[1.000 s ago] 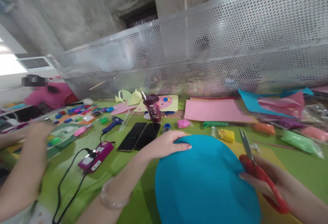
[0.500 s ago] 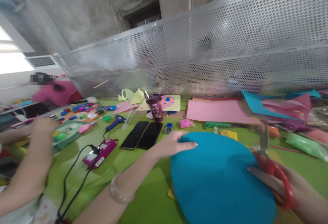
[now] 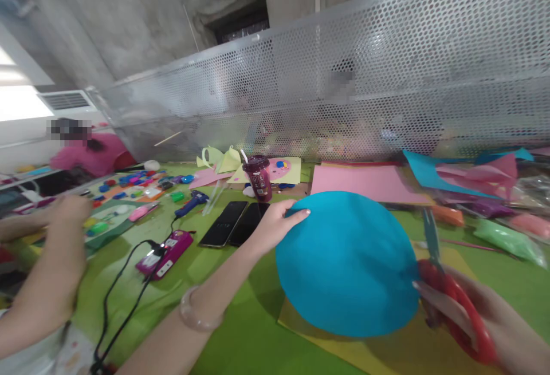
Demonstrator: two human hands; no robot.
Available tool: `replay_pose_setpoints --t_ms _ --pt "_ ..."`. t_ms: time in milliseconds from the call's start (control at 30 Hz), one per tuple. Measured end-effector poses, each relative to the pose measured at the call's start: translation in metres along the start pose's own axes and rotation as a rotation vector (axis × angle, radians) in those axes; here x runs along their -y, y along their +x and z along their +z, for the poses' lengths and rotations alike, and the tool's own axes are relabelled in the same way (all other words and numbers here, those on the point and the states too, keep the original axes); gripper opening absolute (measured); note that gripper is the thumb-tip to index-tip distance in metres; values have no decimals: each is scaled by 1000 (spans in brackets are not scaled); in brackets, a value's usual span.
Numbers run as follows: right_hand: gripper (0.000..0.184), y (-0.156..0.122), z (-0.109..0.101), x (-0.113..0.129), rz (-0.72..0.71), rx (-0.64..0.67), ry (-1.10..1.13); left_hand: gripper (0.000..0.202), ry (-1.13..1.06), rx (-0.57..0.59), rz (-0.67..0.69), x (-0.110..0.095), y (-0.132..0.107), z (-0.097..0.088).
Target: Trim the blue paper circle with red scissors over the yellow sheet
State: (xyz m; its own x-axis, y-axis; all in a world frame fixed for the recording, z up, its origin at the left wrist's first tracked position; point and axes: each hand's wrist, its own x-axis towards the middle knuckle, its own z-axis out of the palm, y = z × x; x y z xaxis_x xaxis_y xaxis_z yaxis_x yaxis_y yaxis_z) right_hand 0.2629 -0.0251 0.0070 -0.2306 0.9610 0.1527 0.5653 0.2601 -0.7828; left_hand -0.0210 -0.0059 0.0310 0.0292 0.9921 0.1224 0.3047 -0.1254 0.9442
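Note:
My left hand [image 3: 275, 223] pinches the far left edge of a round blue paper sheet [image 3: 344, 263] and holds it tilted up off the table. A clear bangle circles that wrist. My right hand [image 3: 481, 320] grips red-handled scissors [image 3: 451, 295], whose blades point up at the sheet's right edge. Under the sheet lies a yellow paper [image 3: 387, 352] on the green table [image 3: 240, 329].
Two black phones [image 3: 234, 223], a maroon cup [image 3: 258, 177], a pink device [image 3: 165, 252] with a black cable, and pink paper [image 3: 365, 183] lie beyond. Clay bags [image 3: 502, 237] sit at right. Another person's arm [image 3: 47, 272] works at left. A perforated metal screen [image 3: 344, 89] backs the table.
The blue sheet has been lifted and tilted up by my left hand, and more yellow paper shows beneath. The scissors stay at its right edge.

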Motion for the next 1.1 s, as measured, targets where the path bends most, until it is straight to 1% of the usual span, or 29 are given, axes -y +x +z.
replay_pose_setpoints --t_ms 67,100,133,233,333,433,567,667,833,1033,1100 --pt "41 -1 -2 -2 58 129 135 40 -8 -23 9 -2 0 -3" --pt "43 -1 -4 -2 80 166 177 40 -26 -31 13 -3 0 -4" --pt "43 0 -4 -3 101 176 200 41 -49 -36 17 -4 0 -5" --pt "39 1 -4 -3 176 171 245 42 -95 -43 25 -6 -1 -7" --pt "37 1 -1 0 209 182 302 42 -103 -69 16 -7 -2 -7" --pt "31 -1 3 5 194 152 332 42 -107 -91 1 -8 -3 -7" --pt "25 -5 4 12 164 109 308 41 -95 -95 -19 -9 -4 -4" --pt "26 -7 4 16 162 117 298 40 -79 -105 -28 -11 -6 -2" --pt "29 -7 3 16 184 111 304 40 -128 -93 -24 -12 -7 0" --pt "30 -4 0 13 228 207 294 38 -139 -107 -11 -12 -7 0" --pt "30 -4 0 14 226 208 299 38 -133 -107 -10 -12 -7 0"
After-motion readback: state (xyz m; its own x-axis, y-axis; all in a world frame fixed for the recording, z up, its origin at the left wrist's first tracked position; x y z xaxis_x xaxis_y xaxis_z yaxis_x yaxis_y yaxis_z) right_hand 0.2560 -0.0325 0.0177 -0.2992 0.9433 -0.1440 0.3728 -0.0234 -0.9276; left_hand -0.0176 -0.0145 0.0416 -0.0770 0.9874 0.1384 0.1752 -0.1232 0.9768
